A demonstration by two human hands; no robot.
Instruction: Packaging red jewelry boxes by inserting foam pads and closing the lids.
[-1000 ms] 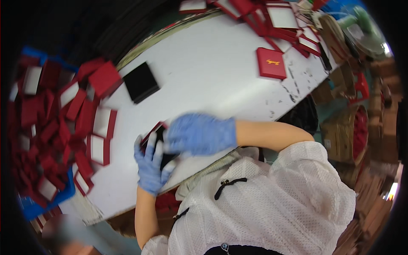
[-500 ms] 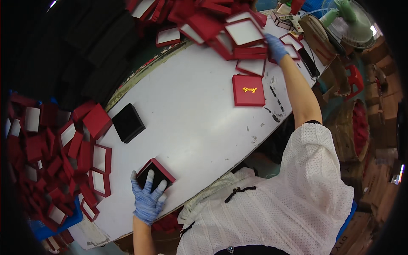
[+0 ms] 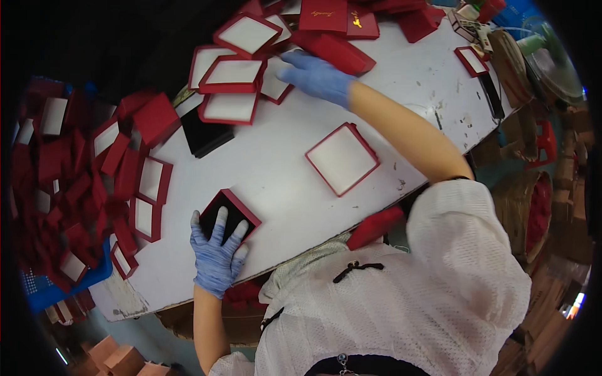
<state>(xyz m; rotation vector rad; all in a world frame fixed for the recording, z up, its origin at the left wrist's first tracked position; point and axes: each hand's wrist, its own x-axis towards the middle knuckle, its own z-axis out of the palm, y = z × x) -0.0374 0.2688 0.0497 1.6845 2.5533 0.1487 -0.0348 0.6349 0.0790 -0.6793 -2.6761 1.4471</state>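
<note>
My left hand (image 3: 216, 260), in a blue glove, lies with fingers spread over a red box (image 3: 246, 212) near the front edge of the table. Its fingertips rest on the box's black lining (image 3: 216, 207) and along one wall. Farther up, my gloved right hand (image 3: 318, 80) has its fingers stretched leftward against a cluster of red-rimmed, white-lined box parts (image 3: 231, 108). Several of these overlap, partly covering a black block (image 3: 207, 139). Between my hands and to the right, a white-lined red box part (image 3: 343, 160) lies with its white inside up.
A heap of red box parts (image 3: 75, 169) fills the left side, over a blue basket (image 3: 99, 274). More red boxes (image 3: 323, 15) lie at the far edge. A blurred red piece (image 3: 376, 227) is at the table's front edge. A fan (image 3: 552, 66) stands at far right.
My right hand has swept left from the far right, and box parts have shifted left over the black block. A red piece now shows at the front edge. My left hand stays on its box.
</note>
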